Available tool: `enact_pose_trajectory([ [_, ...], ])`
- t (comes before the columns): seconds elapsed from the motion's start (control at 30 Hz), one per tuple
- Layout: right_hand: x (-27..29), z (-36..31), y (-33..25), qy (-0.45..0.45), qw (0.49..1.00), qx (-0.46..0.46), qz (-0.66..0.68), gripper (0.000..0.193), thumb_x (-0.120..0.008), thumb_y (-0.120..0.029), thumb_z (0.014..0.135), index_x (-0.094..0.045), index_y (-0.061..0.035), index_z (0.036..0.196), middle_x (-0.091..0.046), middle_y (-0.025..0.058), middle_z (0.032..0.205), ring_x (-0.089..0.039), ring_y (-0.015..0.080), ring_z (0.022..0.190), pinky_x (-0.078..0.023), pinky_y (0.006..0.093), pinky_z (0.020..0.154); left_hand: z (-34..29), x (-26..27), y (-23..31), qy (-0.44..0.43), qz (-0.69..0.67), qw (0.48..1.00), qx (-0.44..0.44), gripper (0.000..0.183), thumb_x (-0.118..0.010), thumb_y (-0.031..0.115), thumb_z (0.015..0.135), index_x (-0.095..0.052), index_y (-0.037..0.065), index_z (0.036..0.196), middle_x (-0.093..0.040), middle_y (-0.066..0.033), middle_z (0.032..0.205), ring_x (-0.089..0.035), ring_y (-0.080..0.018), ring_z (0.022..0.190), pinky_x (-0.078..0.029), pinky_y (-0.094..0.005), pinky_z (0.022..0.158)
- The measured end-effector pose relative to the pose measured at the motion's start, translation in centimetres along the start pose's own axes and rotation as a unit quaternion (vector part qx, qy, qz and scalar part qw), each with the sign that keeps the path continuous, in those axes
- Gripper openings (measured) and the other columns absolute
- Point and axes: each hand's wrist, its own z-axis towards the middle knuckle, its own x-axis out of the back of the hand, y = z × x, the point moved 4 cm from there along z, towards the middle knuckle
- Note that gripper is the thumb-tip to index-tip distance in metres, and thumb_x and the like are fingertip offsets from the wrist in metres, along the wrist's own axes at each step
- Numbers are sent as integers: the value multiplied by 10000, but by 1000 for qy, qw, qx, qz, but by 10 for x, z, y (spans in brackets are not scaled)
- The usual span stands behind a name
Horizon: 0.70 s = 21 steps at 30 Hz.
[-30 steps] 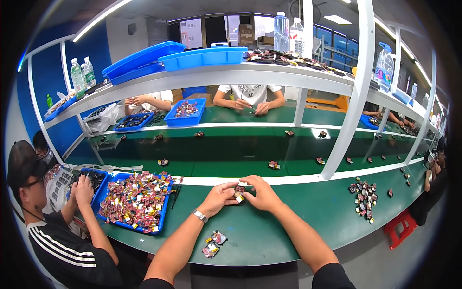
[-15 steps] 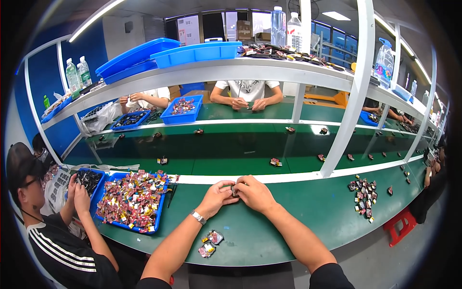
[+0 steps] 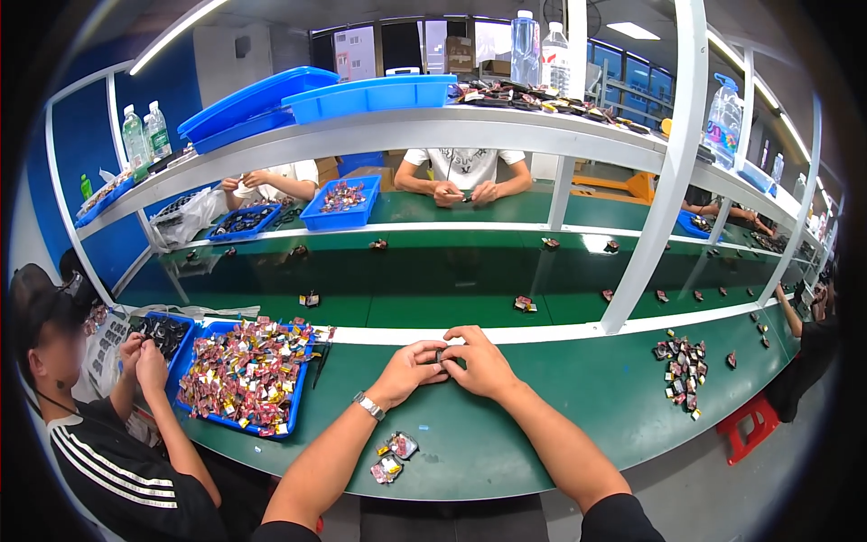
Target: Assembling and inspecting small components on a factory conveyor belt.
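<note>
Taking our hands as the clock's centre, we see the left hand (image 3: 408, 372) and right hand (image 3: 483, 363) close together, fingertips pinched on a small dark part (image 3: 440, 356) just above a smooth green bench (image 3: 560, 411). On the bench, a blue tray (image 3: 296, 408) heaped with tagged parts sits at nine o'clock, a pair of loose pieces (image 3: 393, 454) lies at seven and a scattered pile (image 3: 684, 372) at three. At twelve, a white rail (image 3: 533, 336) borders a darker green strip (image 3: 433, 312) dotted with pieces, under a grey shelf (image 3: 388, 134) on white posts. Ceiling lights (image 3: 632, 31) shine overhead; a red stool (image 3: 750, 428) stands on the grey floor (image 3: 713, 479) just past three.

Co-workers sit at nine and twelve; the white T-shirt (image 3: 462, 172) at twelve carries dark printed lettering. We find labels on the shelf's clear bottle (image 3: 554, 65), just past twelve, and on the large jug (image 3: 722, 131) between one and two, its label pink and blue. The parts' white and yellow tags are too small to read.
</note>
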Motion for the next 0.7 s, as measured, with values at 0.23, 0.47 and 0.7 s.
enact_pose_trajectory([
  [0.23, 5, -4, -4, -28, 998, 19, 51, 80, -667, -112, 801, -707, -63, 849, -579, 85, 1206, -504, 276, 1199, -442, 376, 1001, 1, 0, -3, -9, 11, 1000, 12, 333, -481, 16, 985, -470, -10, 1316, -587, -97, 1199, -613, -177, 1103, -545, -330, 963],
  [0.47, -5, -8, -4, 60, 998, -23, 26, 82, -661, -105, 805, -706, -58, 854, -588, 79, 1193, -532, 276, 1158, -481, 373, 945, 2, 3, -4, -1, -13, 1000, 0, 307, -503, 46, 985, -483, 6, 1289, -592, -101, 1193, -602, -188, 1111, -539, -365, 964],
  [0.7, -9, -10, -4, 70, 996, -16, 53, 92, -703, -93, 794, -716, -69, 883, -603, 77, 1173, -545, 274, 1137, -498, 364, 909, 1, 5, -3, -6, -29, 1000, 6, 309, -523, 90, 989, -489, 18, 1287, -577, -94, 1199, -594, -195, 1127, -532, -361, 973],
])
